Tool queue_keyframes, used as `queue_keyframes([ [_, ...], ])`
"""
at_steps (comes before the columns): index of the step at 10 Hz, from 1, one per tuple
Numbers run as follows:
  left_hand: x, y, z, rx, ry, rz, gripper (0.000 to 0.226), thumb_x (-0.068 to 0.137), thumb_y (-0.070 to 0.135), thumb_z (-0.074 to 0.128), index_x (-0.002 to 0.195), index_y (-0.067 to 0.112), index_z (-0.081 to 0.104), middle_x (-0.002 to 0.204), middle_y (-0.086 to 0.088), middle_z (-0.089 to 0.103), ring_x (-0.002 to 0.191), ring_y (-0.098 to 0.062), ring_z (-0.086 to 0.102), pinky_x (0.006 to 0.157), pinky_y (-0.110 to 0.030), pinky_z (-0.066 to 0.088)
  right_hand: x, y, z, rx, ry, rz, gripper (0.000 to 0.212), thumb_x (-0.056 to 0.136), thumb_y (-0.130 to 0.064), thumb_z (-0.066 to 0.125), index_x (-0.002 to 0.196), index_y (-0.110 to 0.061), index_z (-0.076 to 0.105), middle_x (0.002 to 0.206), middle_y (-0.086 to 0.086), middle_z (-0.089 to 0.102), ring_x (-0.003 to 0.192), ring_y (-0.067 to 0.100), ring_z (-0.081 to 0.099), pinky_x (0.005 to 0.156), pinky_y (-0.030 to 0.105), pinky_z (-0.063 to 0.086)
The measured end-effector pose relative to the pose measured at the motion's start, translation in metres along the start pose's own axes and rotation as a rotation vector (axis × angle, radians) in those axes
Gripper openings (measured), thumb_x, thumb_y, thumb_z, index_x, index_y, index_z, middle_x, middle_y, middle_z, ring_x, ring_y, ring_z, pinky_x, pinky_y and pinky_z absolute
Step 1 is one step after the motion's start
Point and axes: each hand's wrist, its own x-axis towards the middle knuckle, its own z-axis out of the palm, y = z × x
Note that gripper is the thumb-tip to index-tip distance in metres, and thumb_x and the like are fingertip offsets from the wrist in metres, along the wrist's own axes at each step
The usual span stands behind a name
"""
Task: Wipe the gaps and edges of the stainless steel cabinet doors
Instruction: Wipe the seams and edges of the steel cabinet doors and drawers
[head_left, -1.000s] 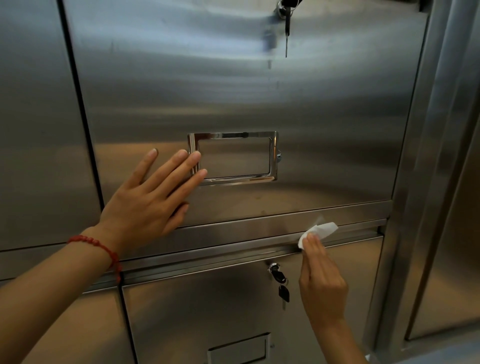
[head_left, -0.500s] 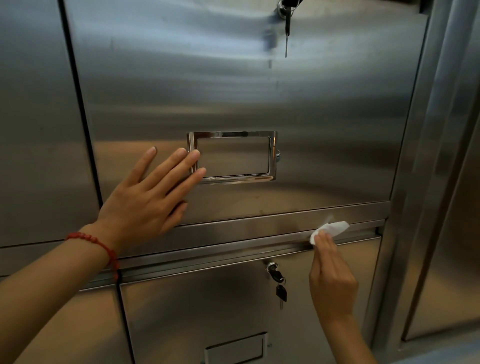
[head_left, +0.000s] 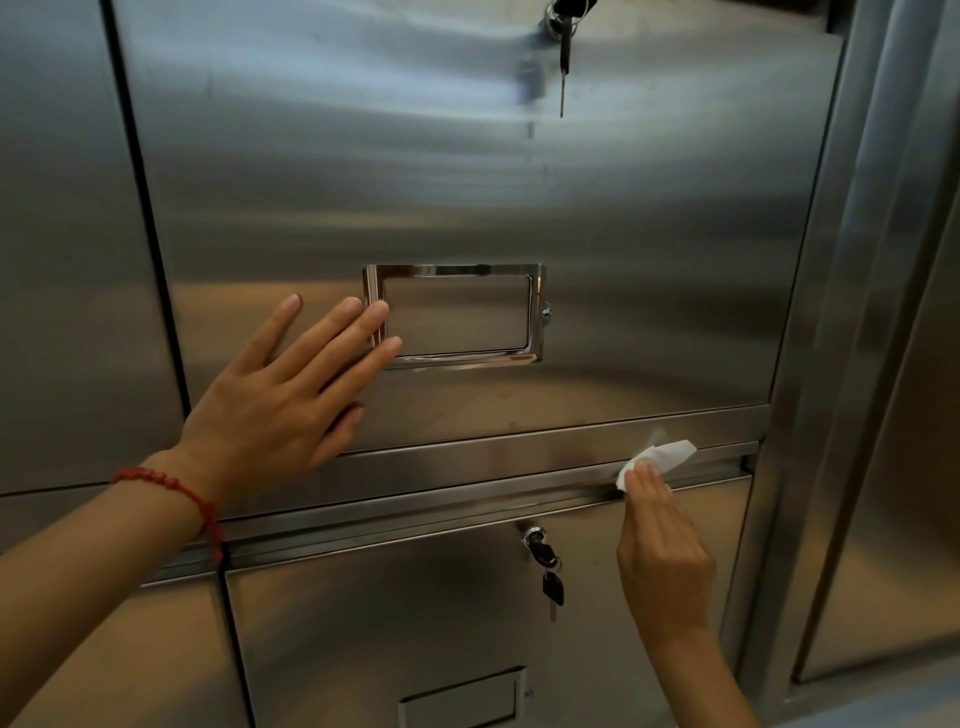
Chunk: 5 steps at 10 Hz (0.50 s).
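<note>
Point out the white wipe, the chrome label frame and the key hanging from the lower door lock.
white wipe (head_left: 662, 454), head view, on its exposed folded part above the fingers.
chrome label frame (head_left: 457, 270), head view, on its top bar.
lower door key (head_left: 552, 590), head view, on its black head.

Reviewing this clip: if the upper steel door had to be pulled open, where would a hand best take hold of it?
Probably the chrome recessed handle at the upper door's centre: fingertips from the front hooked inside its frame. Elsewhere the door looks flat.

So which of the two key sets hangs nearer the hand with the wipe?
The lower keys, on the bottom door just left of the right hand; the others hang far above.
</note>
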Motion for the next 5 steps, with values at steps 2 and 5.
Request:
queue_keyframes([
  [2, 0.0001, 0.0001, -0.0002, 0.002, 0.006, -0.004, 0.055, 0.096, 0.031, 0.035, 0.145, 0.009, 0.031, 0.151, -0.018, 0.028, 0.139, -0.031, 0.026, 0.11, -0.054, 0.022, -0.0048, 0.0036, -0.0031, 0.006, -0.08, -0.091, 0.031, 0.073, 0.006, 0.074, 0.103, 0.01, 0.068, 0.107, 0.024, 0.066, 0.095, 0.035, 0.067, 0.078, 0.049, 0.054],
  [5, 0.0002, 0.0001, 0.0009, 0.008, 0.014, 0.0, 0.055, 0.095, 0.03, 0.037, 0.145, 0.009, 0.032, 0.151, -0.017, 0.028, 0.139, -0.031, 0.026, 0.111, -0.054, 0.022, -0.0016, 0.0026, -0.0017, 0.042, -0.064, 0.014, 0.023, 0.08, 0.007, 0.067, 0.103, 0.011, 0.067, 0.104, 0.028, 0.066, 0.091, 0.038, 0.067, 0.076, 0.051, 0.051],
])
